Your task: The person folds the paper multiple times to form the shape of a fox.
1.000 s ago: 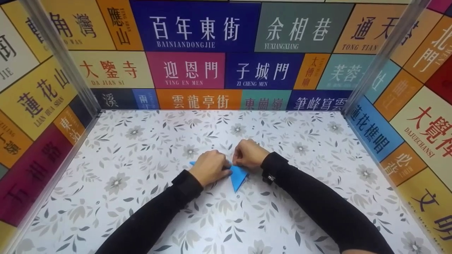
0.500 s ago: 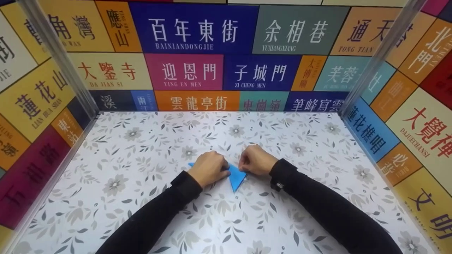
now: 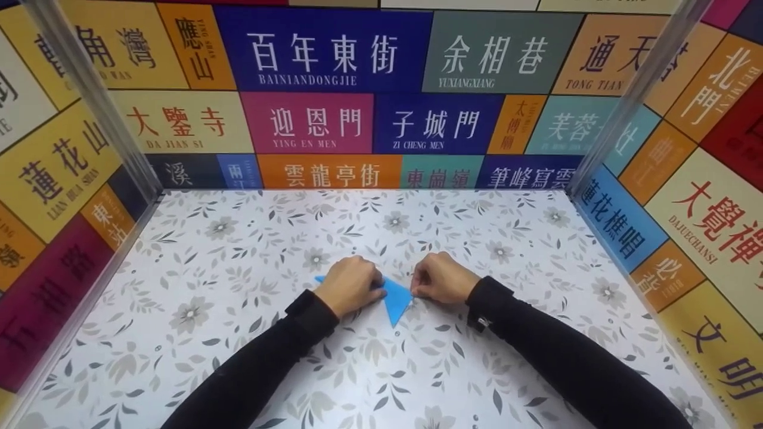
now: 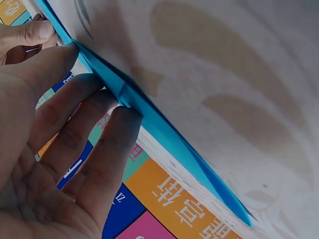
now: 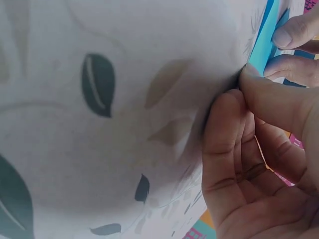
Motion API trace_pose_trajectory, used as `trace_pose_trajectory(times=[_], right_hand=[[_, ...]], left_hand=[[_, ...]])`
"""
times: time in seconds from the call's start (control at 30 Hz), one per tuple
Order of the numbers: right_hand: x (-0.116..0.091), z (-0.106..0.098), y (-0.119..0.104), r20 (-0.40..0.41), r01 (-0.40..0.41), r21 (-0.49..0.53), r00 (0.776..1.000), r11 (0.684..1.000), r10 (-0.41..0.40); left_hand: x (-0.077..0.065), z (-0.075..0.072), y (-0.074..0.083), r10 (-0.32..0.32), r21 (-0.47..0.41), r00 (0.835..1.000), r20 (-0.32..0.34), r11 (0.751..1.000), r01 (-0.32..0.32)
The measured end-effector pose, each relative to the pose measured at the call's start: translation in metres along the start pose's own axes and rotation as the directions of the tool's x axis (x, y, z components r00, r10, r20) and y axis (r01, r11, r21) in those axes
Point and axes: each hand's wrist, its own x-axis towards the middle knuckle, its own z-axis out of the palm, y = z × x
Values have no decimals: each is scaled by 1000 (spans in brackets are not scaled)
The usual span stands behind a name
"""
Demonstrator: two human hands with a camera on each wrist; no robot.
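A piece of folded blue paper (image 3: 395, 300) lies on the table, one pointed end towards the person and another small tip showing left of the left hand. My left hand (image 3: 347, 287) presses the paper's middle with thumb and fingertips; in the left wrist view, the bent fingers (image 4: 123, 130) meet the layered blue paper (image 4: 164, 134) along its edge. At the right corner, my right hand (image 3: 446, 279) pinches the paper between thumb and curled index finger. The right wrist view has that thumb (image 5: 274, 97) at the end of the blue strip. The left hand hides part of the paper.
The table (image 3: 262, 357) wears a white floral covering. Walls of colourful sign panels (image 3: 322, 122) enclose it at the back and both sides, with clear strips at the corners. Black sleeves and wrist bands cover both forearms.
My right hand has slid rightwards and a little nearer the person, along the paper's upper edge to its right corner. The left hand stays on the paper.
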Motion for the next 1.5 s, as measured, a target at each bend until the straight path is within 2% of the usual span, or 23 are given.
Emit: trace_pose_trajectory(times=[0.27,0.6,0.97,1.17,1.5], right_hand=[[0,1,3,-4,-5,0,1000,1000,5],[0,0,3,-26,30,23,999,999,-30],[7,14,1,-161,35,83,987,996,-21],[8,20,-4,-176,86,65,982,994,-74],[11,25,-13,-174,144,6,975,990,-141]], left_hand=[[1,0,1,-14,0,1000,22,1000,14],[0,0,0,-16,-10,1000,9,1000,17],[0,-1,1,-22,-9,1000,19,1000,22],[-1,0,1,-36,-12,999,14,999,36],[-2,0,1,7,1,1000,-24,1000,-7]])
